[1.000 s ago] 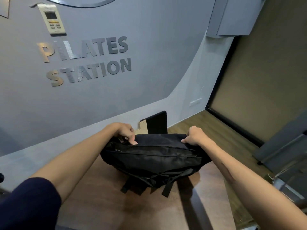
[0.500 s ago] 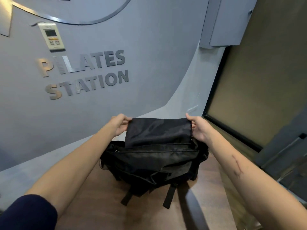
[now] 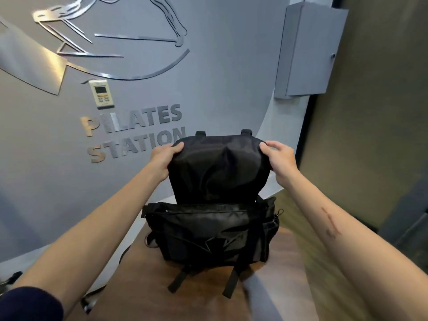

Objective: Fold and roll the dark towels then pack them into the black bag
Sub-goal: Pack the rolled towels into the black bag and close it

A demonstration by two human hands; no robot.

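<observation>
A grey wall lettered "PILATES STATION" (image 3: 132, 133) backs the brown wooden table (image 3: 143, 286), where the black nylon bag (image 3: 208, 230) sits. Left hand (image 3: 163, 158) and right hand (image 3: 279, 157) each grasp a corner of its raised flap (image 3: 218, 167); if either lets go, the flap will likely drop over the opening. No towels visible.

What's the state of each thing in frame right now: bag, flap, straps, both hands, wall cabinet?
black bag: upright on the wooden table, front zipper closed.
flap: lifted up, held by both top corners.
straps: two hang loose over the bag's front.
left hand: grips the flap's left corner.
right hand: grips the flap's right corner.
wall cabinet: door closed.
</observation>
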